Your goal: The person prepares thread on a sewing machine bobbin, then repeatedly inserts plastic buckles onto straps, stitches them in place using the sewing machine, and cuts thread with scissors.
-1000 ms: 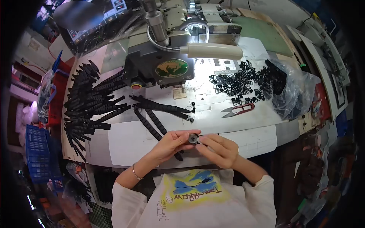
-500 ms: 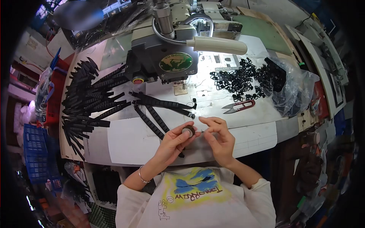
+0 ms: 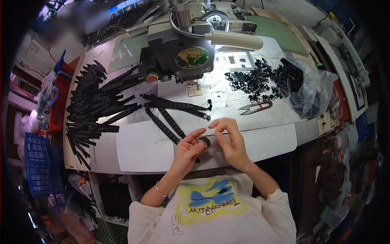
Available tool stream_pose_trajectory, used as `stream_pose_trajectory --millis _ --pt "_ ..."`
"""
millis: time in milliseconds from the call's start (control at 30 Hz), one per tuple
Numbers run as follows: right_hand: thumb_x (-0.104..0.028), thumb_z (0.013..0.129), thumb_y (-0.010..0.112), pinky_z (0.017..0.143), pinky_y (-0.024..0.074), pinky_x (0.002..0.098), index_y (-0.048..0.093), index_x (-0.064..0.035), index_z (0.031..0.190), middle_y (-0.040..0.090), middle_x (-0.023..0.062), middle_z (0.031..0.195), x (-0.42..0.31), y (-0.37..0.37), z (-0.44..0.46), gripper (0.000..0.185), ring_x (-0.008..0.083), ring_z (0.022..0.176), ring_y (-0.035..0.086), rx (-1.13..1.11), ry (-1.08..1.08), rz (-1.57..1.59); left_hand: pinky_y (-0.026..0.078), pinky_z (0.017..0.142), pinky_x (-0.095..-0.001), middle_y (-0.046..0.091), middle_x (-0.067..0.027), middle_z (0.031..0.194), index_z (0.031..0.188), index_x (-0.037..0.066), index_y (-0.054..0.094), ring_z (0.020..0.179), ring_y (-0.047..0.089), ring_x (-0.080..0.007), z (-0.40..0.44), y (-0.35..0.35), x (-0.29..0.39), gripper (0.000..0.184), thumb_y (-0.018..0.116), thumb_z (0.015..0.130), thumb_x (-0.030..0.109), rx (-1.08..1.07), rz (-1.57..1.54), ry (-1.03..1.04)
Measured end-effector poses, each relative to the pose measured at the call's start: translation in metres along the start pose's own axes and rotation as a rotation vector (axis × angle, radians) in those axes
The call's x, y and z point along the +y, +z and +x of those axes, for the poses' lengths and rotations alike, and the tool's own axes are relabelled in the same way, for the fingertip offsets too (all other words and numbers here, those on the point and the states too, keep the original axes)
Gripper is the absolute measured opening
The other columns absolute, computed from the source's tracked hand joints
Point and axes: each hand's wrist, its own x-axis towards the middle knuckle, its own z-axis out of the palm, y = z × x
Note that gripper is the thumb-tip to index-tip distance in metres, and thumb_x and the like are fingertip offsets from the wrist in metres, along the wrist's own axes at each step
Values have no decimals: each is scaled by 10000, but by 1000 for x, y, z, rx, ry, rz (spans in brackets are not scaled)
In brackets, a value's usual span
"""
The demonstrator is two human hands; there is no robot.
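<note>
My left hand, with a bracelet on its wrist, holds a small round bobbin between thumb and fingers. The bobbin has a dark rim and a pale metallic face. Just right of it is my right hand, its fingers bent and its forefinger and thumb apart. I cannot make out any thread between the hands. Beyond and left of my hands lie black ribbed straps, some with small fittings at their ends. One strap passes behind my left hand.
A sewing machine head stands ahead with a lamp. Many black straps are heaped at left. Black buckles lie at right beside a clear plastic bag and red-handled thread snips. A blue basket is at lower left.
My right hand has shifted slightly up and left, its fingers more bent. The bobbin has turned a little in my left hand. The camera view has moved slightly.
</note>
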Motion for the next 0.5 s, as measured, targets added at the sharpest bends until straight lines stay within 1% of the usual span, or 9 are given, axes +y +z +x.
stream_pose_trajectory --millis 67,100,167,233,333,400,433,467,500 --pt "-25 777 540 792 395 331 526 -56 884 544 79 1014 -13 -9 19 112 233 914 485 -171 -338 -338 491 817 -252 600 -102 1007 1188 12 404 928 602 -159 0 -2 1 458 641 797 22 31 84 42" --pt "-30 700 577 807 390 357 530 -61 884 540 78 1004 -18 -9 25 193 278 939 477 -256 -427 -433 493 814 -252 599 -111 1005 1166 19 389 923 603 -160 -1 1 3 463 649 783 -1 44 127 75" --pt "-1 652 599 823 390 366 513 -44 852 548 79 989 -23 -4 33 222 271 961 482 -422 -528 -523 500 787 -245 597 -143 995 1097 45 340 902 609 -163 -4 8 7 499 663 737 -74 87 156 87" --pt "-9 607 620 821 388 361 499 -41 833 547 70 970 -26 -2 38 258 261 977 491 -562 -592 -630 504 770 -242 597 -142 994 1098 44 341 896 611 -165 -9 4 4 494 659 739 -75 74 179 101" --pt "-30 628 577 794 382 353 506 -46 820 530 86 959 -5 -5 44 205 253 943 486 -490 -601 -772 507 752 -233 595 -133 978 1091 48 357 878 610 -157 -16 -6 1 477 656 740 -78 90 178 131" --pt "-16 620 568 770 383 347 493 -49 816 533 86 906 2 -4 39 212 248 894 501 -346 -606 -776 504 754 -229 594 -123 968 1090 49 374 876 607 -150 -18 -11 1 465 655 741 -77 140 192 177" --pt "-14 623 571 763 383 345 489 -50 816 533 86 888 4 -2 35 213 249 879 505 -285 -588 -756 500 764 -225 595 -100 960 1071 24 444 878 602 -140 -19 -12 -2 407 662 740 -70 154 164 193" --pt "-12 626 573 757 383 342 484 -52 816 533 85 871 7 0 31 213 249 864 509 -223 -569 -734 499 768 -224 595 -94 961 1061 15 464 880 601 -139 -21 -14 -5 390 666 737 -67 161 171 196" --pt "-32 730 584 719 411 307 518 -32 896 559 80 893 11 0 27 179 217 816 519 -169 -541 -665 498 772 -224 596 -88 963 1051 5 485 882 601 -137 -22 -16 -8 373 671 735 -64 167 180 198"
